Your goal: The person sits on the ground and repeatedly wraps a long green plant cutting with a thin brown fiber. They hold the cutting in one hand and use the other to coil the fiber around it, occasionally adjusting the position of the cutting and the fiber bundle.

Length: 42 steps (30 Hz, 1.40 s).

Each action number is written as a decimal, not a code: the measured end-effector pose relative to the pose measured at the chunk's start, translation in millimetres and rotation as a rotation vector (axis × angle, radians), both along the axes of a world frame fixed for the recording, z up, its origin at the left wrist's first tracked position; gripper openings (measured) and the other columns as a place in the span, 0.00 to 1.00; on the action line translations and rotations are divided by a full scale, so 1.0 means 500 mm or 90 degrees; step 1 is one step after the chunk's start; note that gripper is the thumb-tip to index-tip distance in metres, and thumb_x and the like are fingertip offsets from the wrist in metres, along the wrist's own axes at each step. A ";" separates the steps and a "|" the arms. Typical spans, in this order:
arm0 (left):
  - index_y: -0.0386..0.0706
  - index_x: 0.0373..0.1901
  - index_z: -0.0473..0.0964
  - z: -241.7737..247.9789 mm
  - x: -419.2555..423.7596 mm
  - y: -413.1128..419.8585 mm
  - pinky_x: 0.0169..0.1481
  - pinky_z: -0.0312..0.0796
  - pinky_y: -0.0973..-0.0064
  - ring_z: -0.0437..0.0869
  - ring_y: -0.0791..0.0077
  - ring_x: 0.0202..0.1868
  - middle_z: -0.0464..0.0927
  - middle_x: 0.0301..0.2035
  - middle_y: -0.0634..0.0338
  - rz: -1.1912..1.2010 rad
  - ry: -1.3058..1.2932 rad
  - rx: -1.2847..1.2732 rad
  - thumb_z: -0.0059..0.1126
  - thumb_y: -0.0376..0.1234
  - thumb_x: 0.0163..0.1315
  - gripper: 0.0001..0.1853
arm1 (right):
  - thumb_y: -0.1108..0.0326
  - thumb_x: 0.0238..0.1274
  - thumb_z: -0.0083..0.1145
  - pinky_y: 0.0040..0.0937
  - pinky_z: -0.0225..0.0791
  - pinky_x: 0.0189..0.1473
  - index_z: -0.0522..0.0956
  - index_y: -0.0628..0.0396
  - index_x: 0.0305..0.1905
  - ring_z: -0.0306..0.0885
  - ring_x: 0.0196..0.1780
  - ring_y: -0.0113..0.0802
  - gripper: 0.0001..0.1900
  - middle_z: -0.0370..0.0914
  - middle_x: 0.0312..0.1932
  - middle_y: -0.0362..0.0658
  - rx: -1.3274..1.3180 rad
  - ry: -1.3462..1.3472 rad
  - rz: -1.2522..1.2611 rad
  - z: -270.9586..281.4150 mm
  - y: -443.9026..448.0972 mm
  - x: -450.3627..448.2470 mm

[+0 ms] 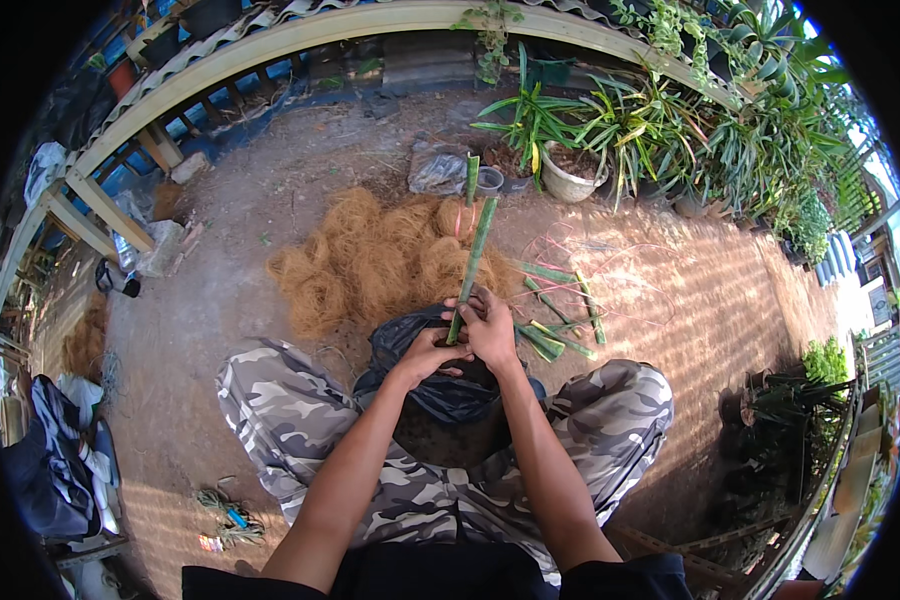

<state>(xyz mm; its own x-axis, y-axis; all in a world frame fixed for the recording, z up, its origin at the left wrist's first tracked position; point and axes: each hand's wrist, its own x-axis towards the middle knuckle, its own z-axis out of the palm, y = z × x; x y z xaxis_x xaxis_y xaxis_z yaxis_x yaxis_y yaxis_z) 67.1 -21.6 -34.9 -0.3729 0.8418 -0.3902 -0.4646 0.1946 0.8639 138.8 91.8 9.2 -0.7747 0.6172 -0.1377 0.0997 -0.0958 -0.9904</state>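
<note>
A long green leaf cutting (476, 255), probably from a snake plant, leans upright between my hands. My left hand (426, 355) pinches its lower end, while my right hand (491, 330) grips it slightly higher from the right. Beneath both hands, a black plastic bag (450, 409) sits open between my knees; dark soil-like material shows inside. Loose brown coconut fibre (371, 259) lies in a heap just beyond the bag. At the heap's back right is a fibre ball (456, 217) bound with pink string, with another green cutting (472, 180) standing at it.
Several cut leaf pieces (546, 343) lie on the ground to the right, near tangled pink string (630, 259). A white pot (570, 178) with leafy plants stands at the back. Left are a concrete block (161, 247) and a sandal (118, 278). Green cord (236, 521) lies lower left.
</note>
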 end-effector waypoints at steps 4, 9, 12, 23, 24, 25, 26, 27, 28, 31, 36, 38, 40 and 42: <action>0.38 0.31 0.77 -0.004 -0.002 0.003 0.23 0.70 0.77 0.78 0.79 0.21 0.77 0.21 0.62 -0.025 0.122 0.018 0.60 0.37 0.66 0.11 | 0.79 0.67 0.49 0.27 0.78 0.41 0.67 0.70 0.60 0.82 0.45 0.34 0.18 0.80 0.44 0.49 -0.023 0.060 0.004 -0.008 -0.004 -0.005; 0.38 0.25 0.74 -0.021 -0.006 0.006 0.21 0.66 0.78 0.78 0.78 0.21 0.76 0.19 0.63 -0.055 0.203 -0.003 0.58 0.34 0.65 0.11 | 0.77 0.62 0.57 0.27 0.77 0.38 0.74 0.70 0.53 0.83 0.42 0.31 0.15 0.82 0.39 0.49 0.181 -0.046 -0.044 -0.008 0.003 0.000; 0.39 0.29 0.76 -0.016 0.000 0.007 0.21 0.69 0.78 0.80 0.79 0.22 0.78 0.21 0.62 -0.040 0.156 -0.010 0.62 0.38 0.64 0.12 | 0.77 0.59 0.60 0.28 0.76 0.38 0.76 0.70 0.53 0.85 0.39 0.32 0.17 0.83 0.39 0.51 0.098 -0.057 -0.046 -0.006 0.007 0.002; 0.39 0.28 0.77 -0.054 -0.017 0.009 0.24 0.73 0.77 0.83 0.77 0.25 0.80 0.22 0.63 -0.080 0.270 -0.089 0.60 0.36 0.62 0.10 | 0.79 0.60 0.57 0.31 0.77 0.42 0.76 0.70 0.51 0.85 0.43 0.34 0.14 0.84 0.39 0.52 0.146 0.071 0.069 -0.009 -0.015 -0.005; 0.39 0.27 0.77 -0.057 -0.017 0.011 0.24 0.74 0.76 0.83 0.77 0.25 0.79 0.21 0.63 -0.052 0.306 -0.058 0.60 0.36 0.62 0.11 | 0.78 0.60 0.57 0.31 0.77 0.42 0.76 0.70 0.51 0.85 0.43 0.34 0.14 0.84 0.39 0.53 0.157 0.058 0.055 -0.004 -0.016 -0.004; 0.38 0.26 0.77 -0.058 -0.016 0.013 0.25 0.75 0.76 0.82 0.77 0.24 0.79 0.20 0.63 -0.037 0.328 -0.060 0.60 0.36 0.61 0.11 | 0.78 0.60 0.58 0.32 0.76 0.42 0.77 0.69 0.50 0.85 0.42 0.35 0.14 0.84 0.38 0.53 0.201 0.032 0.051 0.000 -0.015 -0.003; 0.38 0.25 0.76 -0.056 -0.013 0.013 0.25 0.75 0.75 0.82 0.77 0.24 0.79 0.20 0.63 -0.031 0.342 -0.083 0.61 0.36 0.61 0.12 | 0.77 0.59 0.58 0.32 0.76 0.42 0.78 0.69 0.49 0.85 0.42 0.35 0.13 0.84 0.38 0.53 0.238 -0.006 0.048 0.005 -0.011 0.000; 0.38 0.25 0.76 -0.052 -0.010 0.012 0.25 0.76 0.75 0.82 0.77 0.24 0.79 0.20 0.63 -0.021 0.314 -0.064 0.61 0.36 0.61 0.12 | 0.77 0.59 0.59 0.32 0.76 0.43 0.79 0.68 0.48 0.85 0.41 0.36 0.12 0.84 0.38 0.53 0.272 -0.029 0.044 0.009 -0.009 0.002; 0.38 0.26 0.77 -0.047 -0.008 0.010 0.26 0.77 0.74 0.82 0.77 0.24 0.79 0.20 0.63 -0.022 0.278 -0.064 0.61 0.36 0.61 0.11 | 0.77 0.59 0.59 0.32 0.76 0.43 0.79 0.68 0.48 0.85 0.41 0.36 0.12 0.84 0.37 0.54 0.272 -0.049 0.048 0.010 -0.010 0.002; 0.37 0.28 0.76 -0.030 -0.004 0.006 0.28 0.79 0.73 0.82 0.77 0.24 0.79 0.21 0.63 0.005 0.183 -0.044 0.62 0.36 0.61 0.11 | 0.77 0.59 0.59 0.31 0.75 0.44 0.80 0.67 0.47 0.84 0.40 0.36 0.11 0.84 0.36 0.53 0.241 -0.029 0.064 0.008 -0.011 0.001; 0.36 0.29 0.76 -0.037 -0.007 0.007 0.23 0.73 0.74 0.81 0.77 0.24 0.79 0.22 0.62 0.044 0.145 -0.035 0.58 0.35 0.65 0.11 | 0.78 0.60 0.58 0.30 0.75 0.46 0.80 0.66 0.46 0.83 0.42 0.32 0.10 0.85 0.36 0.48 0.099 0.091 0.086 -0.003 -0.022 -0.002; 0.36 0.29 0.76 -0.051 -0.015 0.010 0.20 0.68 0.74 0.80 0.77 0.23 0.78 0.22 0.61 0.024 0.227 -0.046 0.57 0.35 0.66 0.11 | 0.78 0.60 0.58 0.29 0.75 0.45 0.80 0.67 0.46 0.83 0.42 0.31 0.10 0.85 0.36 0.47 0.091 0.108 0.069 -0.006 -0.023 -0.004; 0.37 0.28 0.76 -0.063 -0.019 0.012 0.19 0.64 0.73 0.80 0.77 0.22 0.78 0.21 0.61 -0.002 0.225 -0.051 0.56 0.35 0.67 0.11 | 0.78 0.60 0.58 0.29 0.75 0.45 0.79 0.67 0.47 0.83 0.41 0.31 0.11 0.85 0.37 0.47 0.111 0.095 0.056 -0.007 -0.019 -0.004; 0.37 0.29 0.76 -0.065 -0.021 0.013 0.19 0.64 0.73 0.80 0.77 0.22 0.78 0.22 0.61 -0.016 0.233 -0.070 0.56 0.35 0.67 0.11 | 0.78 0.60 0.58 0.29 0.75 0.45 0.78 0.67 0.49 0.83 0.41 0.31 0.12 0.85 0.38 0.48 0.159 0.053 0.048 -0.009 -0.010 -0.003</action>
<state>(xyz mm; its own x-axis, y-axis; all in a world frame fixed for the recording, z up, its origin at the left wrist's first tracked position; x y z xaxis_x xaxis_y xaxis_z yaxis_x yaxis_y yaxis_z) 56.5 -15.4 -67.5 -0.4846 0.8125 -0.3239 -0.1230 0.3033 0.9449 137.4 86.6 4.8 -0.8217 0.5645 0.0782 0.0140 0.1572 -0.9875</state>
